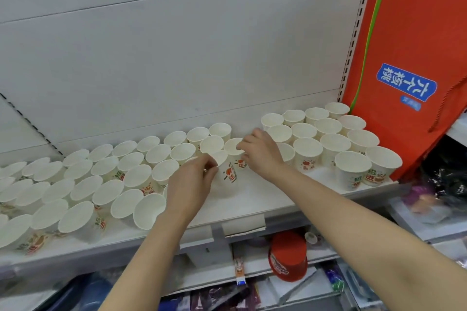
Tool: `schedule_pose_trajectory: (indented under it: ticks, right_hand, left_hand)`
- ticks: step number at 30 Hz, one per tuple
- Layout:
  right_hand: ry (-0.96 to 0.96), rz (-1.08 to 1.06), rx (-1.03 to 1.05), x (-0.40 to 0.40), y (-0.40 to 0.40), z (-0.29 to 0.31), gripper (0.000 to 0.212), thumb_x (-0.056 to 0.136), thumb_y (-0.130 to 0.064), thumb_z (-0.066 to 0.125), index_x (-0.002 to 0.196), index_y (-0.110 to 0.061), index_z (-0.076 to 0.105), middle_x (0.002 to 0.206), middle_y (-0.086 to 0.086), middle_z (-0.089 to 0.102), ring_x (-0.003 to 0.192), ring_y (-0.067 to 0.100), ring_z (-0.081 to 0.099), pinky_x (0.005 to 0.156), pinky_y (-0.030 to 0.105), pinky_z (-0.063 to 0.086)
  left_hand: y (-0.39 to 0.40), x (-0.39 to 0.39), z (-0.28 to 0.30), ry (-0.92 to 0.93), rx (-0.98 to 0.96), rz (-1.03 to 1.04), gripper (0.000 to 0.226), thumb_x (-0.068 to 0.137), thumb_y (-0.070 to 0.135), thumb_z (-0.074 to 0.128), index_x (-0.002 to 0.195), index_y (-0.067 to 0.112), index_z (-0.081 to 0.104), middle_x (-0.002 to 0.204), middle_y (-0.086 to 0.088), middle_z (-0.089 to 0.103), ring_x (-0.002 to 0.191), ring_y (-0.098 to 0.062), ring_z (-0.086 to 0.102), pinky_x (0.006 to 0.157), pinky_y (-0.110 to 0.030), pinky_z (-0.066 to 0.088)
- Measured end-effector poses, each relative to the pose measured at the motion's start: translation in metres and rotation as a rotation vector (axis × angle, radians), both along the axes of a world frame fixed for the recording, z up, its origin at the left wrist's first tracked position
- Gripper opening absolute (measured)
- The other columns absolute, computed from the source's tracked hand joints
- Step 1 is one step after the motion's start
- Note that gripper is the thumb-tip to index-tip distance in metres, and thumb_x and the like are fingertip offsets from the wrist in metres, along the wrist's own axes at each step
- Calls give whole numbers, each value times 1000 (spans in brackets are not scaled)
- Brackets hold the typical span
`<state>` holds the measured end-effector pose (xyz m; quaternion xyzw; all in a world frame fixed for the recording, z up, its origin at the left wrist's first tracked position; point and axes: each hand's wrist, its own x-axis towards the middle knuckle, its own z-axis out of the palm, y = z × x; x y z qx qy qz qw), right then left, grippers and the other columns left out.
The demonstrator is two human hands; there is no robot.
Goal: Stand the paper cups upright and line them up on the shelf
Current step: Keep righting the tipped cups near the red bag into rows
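Several white paper cups with red and green print stand upright in rows on the white shelf (252,199). One large group (83,187) fills the left half, another group (328,134) sits at the right. In the gap between them my left hand (192,184) pinches the rim of one cup (228,171). My right hand (262,154) pinches the rim of a second cup (233,146) just behind it. Both cups stand upright and close together.
A red bag (409,58) with a blue label hangs at the shelf's right end. The shelf's back panel (177,58) rises behind the cups. Below the shelf lie a red container (288,257) and packaged goods. Bare shelf surface lies in front of my hands.
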<state>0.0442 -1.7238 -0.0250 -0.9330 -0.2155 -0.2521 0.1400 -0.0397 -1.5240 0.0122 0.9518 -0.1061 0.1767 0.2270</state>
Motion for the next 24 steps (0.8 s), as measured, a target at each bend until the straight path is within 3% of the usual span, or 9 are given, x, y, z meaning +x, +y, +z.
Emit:
schedule_pose_trajectory:
  ticks: [4,8,10,14,18,24]
  right_hand:
    - [76,-16,-35,2,7,1,10,67,-6,73,67,-15,70,66,-2,65,78,26,49,67,37,42]
    - [150,56,80,-22,7,12,6,78,-13,69,77,-17,73,74,-4,67,84,23,47,76,37,39]
    - [100,90,159,-43,-4,16,1,79,-17,72,79,-18,73,72,-5,66,81,21,47,74,33,38]
    - [-46,112,292,-92,-54,13,7,76,-26,75,77,-19,72,71,-9,65,76,19,50,70,30,37]
    - [-94,67,310,-123,-119,9,17,80,-37,68,77,-21,72,74,-12,66,76,18,50,71,32,39]
    - [-37,4,243,-133,-167,6,9,73,-20,81,77,-20,73,74,-10,67,75,23,53,70,39,44]
  left_hand:
    - [9,0,2,46,-158,8,11,86,21,70,87,30,63,79,17,66,77,-3,61,66,-29,49]
    - [16,-6,6,26,-266,-3,13,81,20,77,84,31,71,81,17,67,76,0,61,69,-17,44]
    - [15,-13,8,9,-310,0,10,80,22,78,79,30,72,80,16,67,76,0,60,67,-11,41]
    - [-4,-33,4,73,-439,-47,10,79,23,79,77,29,72,82,14,69,75,-4,62,69,-23,46]
    - [-54,-42,-9,138,-452,-137,12,77,25,81,76,29,70,82,14,68,76,-4,61,66,-20,46]
    - [-120,-25,-25,192,-270,-248,11,79,30,78,77,31,68,86,14,66,82,-3,60,75,-32,51]
